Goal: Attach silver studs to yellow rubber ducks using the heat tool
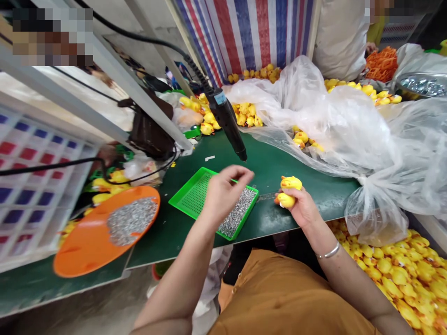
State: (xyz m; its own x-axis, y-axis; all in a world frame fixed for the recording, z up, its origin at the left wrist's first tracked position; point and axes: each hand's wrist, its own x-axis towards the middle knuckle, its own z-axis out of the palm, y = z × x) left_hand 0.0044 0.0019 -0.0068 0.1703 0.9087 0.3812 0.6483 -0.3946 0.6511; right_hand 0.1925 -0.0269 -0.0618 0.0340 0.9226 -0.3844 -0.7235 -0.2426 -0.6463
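Observation:
My left hand [227, 188] is above a green plastic tray [188, 211], thumb and fingertips pinched together. Whatever the pinch holds, if anything, is too small to make out. Small silvery screws [237, 214] fill the right part of that tray. In my right hand [304, 207], off to the tray's right, are two yellow toy ducks [291, 183] with orange beaks, one above the other. A black electric screwdriver [228, 125] hangs tip down from a cable, just beyond my left hand.
An orange dish [84, 242] with more small metal parts sits at the left. Clear plastic bags [324, 116] cover the green table's [270, 160] back right. Many yellow ducks [394, 270] lie below its right edge. A metal frame [153, 100] and cables cross the left side.

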